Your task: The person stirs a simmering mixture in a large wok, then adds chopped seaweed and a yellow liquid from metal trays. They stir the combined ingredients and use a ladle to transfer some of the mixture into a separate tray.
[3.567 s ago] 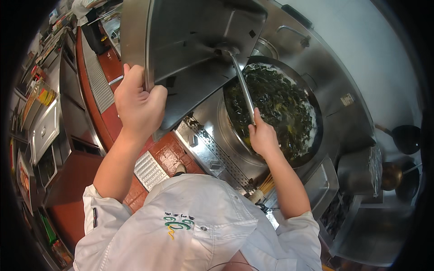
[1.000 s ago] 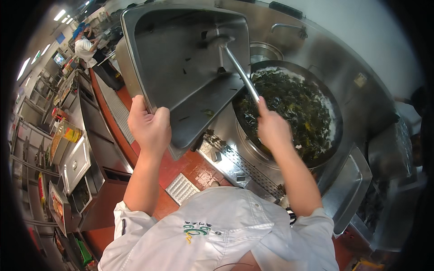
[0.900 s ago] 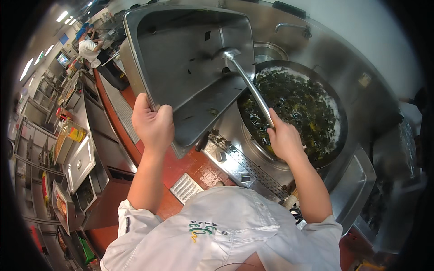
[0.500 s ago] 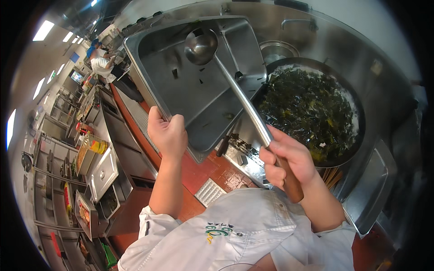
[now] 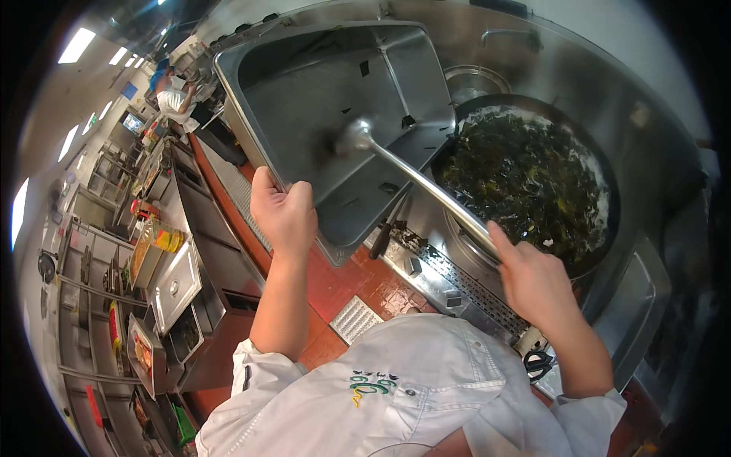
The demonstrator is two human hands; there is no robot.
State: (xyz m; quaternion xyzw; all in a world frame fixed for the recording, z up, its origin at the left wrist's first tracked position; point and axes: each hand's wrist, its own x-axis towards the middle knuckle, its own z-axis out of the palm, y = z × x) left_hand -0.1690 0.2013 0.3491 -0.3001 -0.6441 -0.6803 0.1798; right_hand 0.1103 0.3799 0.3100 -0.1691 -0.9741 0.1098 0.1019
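A red-tiled floor aisle (image 5: 343, 286) runs between the steel counters on the left and the cooking range on the right. The left hand (image 5: 283, 213) grips the near rim of one deep steel pan (image 5: 335, 114), tilted with its far-right edge beside the one wok (image 5: 533, 183) of dark greens. The right hand (image 5: 537, 282) is clenched round one ladle (image 5: 411, 171), its bowl inside the pan.

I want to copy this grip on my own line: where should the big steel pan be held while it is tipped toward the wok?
Probably by the rolled rim of the steel pan, on the near long edge, coming from the person's left side as the left hand does. The rim gives the fingers a lip, and that side keeps clear of the ladle in the right hand and the wok.
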